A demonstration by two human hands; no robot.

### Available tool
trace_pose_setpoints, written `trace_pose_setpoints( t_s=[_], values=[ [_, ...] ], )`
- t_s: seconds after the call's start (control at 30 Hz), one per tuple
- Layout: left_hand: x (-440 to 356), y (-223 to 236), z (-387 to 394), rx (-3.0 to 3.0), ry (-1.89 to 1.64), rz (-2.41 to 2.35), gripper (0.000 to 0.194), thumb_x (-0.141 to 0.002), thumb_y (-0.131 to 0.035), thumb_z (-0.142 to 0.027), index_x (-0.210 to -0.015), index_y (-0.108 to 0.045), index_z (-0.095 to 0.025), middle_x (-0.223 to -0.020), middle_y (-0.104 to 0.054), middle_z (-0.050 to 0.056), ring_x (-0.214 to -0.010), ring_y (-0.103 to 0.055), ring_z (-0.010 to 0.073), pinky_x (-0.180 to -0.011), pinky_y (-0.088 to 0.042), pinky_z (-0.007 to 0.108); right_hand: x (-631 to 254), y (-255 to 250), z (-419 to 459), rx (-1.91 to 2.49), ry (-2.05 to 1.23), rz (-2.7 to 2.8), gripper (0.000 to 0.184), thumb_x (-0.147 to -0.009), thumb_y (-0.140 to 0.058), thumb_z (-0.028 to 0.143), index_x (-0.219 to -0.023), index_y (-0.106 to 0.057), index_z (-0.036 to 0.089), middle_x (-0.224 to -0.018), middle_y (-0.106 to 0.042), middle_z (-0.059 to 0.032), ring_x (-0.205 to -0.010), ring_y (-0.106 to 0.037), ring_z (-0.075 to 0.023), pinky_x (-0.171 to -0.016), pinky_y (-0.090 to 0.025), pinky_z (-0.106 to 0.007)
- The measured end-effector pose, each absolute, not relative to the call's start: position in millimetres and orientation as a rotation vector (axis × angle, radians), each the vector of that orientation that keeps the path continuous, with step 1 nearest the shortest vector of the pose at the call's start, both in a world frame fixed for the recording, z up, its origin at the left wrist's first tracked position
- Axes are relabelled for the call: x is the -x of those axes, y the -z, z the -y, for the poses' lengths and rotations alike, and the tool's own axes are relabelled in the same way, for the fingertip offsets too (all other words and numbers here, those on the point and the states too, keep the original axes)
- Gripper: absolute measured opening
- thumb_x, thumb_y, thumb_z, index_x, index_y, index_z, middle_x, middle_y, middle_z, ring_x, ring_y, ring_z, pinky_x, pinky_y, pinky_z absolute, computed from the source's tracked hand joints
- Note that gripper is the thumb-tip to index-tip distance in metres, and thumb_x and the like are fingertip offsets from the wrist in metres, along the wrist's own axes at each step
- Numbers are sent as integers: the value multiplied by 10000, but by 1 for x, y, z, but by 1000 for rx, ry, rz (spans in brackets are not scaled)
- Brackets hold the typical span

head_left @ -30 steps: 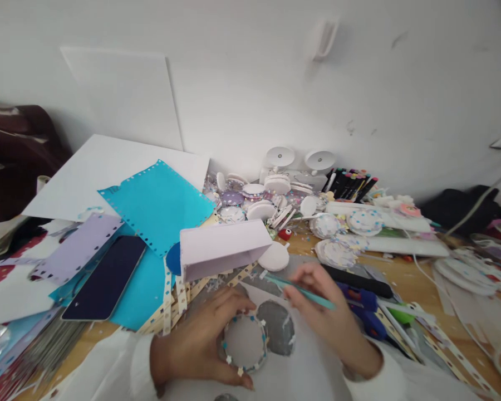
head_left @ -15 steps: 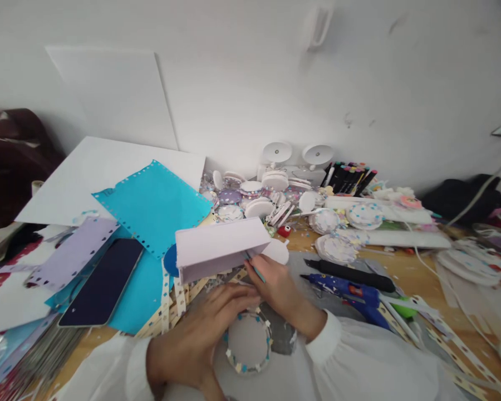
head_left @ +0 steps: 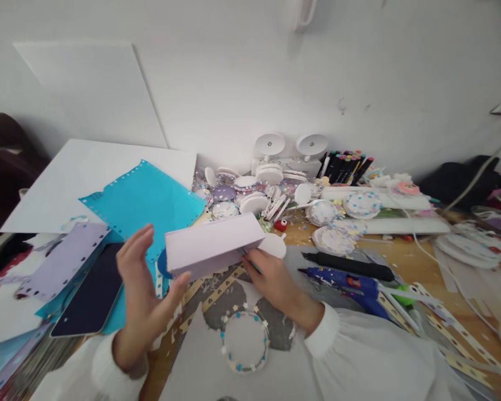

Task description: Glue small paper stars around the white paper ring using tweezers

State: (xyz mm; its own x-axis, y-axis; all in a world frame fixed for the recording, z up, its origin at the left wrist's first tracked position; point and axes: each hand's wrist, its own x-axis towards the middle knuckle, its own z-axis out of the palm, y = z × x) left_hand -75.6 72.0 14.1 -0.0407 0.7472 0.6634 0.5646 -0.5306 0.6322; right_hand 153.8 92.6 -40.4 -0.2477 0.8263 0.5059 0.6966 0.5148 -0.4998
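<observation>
Box (head_left: 212,239) sits beside the left hand (head_left: 144,295), fingers wide; the right hand (head_left: 275,281) pinches a thin tool (head_left: 254,263) at its opening.

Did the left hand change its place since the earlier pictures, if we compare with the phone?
Yes. The left hand has moved leftward, away from the decorated ring, and now appears close beside the phone.

Room opens above the ring (head_left: 222,335); box (head_left: 212,241) blocks ahead, glue gun (head_left: 354,285) right.
</observation>
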Motion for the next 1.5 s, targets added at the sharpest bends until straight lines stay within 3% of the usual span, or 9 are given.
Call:
trace_pose_setpoints(
  t_s=[0.07,0.2,0.33,0.47,0.63,0.8,1.0,1.23,1.5],
  values=[
    [77,-13,-82,-2021,-1493,-1357,607,-839,-596,-374,-1366,-322,-245,-1426,-351,116,-1328,-355,308,-1069,-356,479,-153,39,-92,1236,-237,2000,197,-916,-465,203,-724,-507,225,-690,-605,-9,-639,-584,-164,-576,-375,-253],
    [81,-12,-89,-1968,-1477,-1346,456,-839,-573,-487,-1176,-492,-191,-1137,-606,98,-1046,-591,273,-853,-513,376,-154,33,-85,1219,-270,1960,186,-902,-484,202,-719,-514,222,-681,-604,-7,-646,-593,-161,-594,-392,-249],
    [83,-10,-83,-1786,-1607,-1466,404,-833,-552,-531,-1062,-540,-198,-955,-616,50,-875,-599,243,-710,-509,330,-160,26,-70,1217,-312,1891,160,-902,-502,230,-744,-520,215,-667,-603,4,-612,-585,-140,-578,-396,-232],
    [84,-3,-79,-1728,-1632,-1496,405,-870,-478,-547,-1078,-540,-205,-947,-588,46,-863,-568,234,-729,-475,333,-165,25,-57,1227,-357,1859,150,-886,-537,243,-740,-519,214,-623,-590,24,-540,-549,-120,-541,-390,-220],
    [81,7,-81,-1863,-1667,-1507,574,-751,-574,-660,-1072,-505,-190,-955,-550,54,-868,-550,244,-745,-465,349,-166,27,-57,1244,-412,1834,140,-878,-543,238,-740,-520,218,-621,-593,28,-532,-548,-119,-527,-398,-219],
    [83,14,-87,-1924,-1651,-1518,467,-847,-493,-594,-1105,-490,-205,-971,-539,48,-889,-537,233,-765,-456,339,-164,29,-64,1258,-438,1804,111,-882,-530,247,-775,-518,222,-661,-596,21,-577,-561,-126,-553,-416,-223],
    [84,18,-85,-1975,-1625,-1487,547,-819,-497,-643,-1146,-467,-206,-1016,-532,64,-915,-547,244,-783,-468,348,-163,31,-66,1271,-445,1818,100,-873,-531,227,-779,-500,225,-650,-580,25,-558,-543,-129,-542,-401,-228],
    [81,15,-82,-2039,-1596,-1468,556,-838,-467,-642,-1169,-447,-195,-1060,-531,89,-964,-558,257,-813,-478,369,-162,33,-68,1230,-443,1883,96,-857,-492,164,-783,-480,223,-748,-606,-24,-687,-575,-169,-629,-421,-264],
    [78,10,-78,-2069,-1561,-1464,506,-872,-454,-575,-1186,-428,-179,-1077,-535,99,-991,-555,273,-835,-481,391,-164,31,-66,1190,-458,1823,109,-847,-479,163,-777,-437,235,-701,-545,19,-596,-511,-133,-567,-388,-233]
  ],
)
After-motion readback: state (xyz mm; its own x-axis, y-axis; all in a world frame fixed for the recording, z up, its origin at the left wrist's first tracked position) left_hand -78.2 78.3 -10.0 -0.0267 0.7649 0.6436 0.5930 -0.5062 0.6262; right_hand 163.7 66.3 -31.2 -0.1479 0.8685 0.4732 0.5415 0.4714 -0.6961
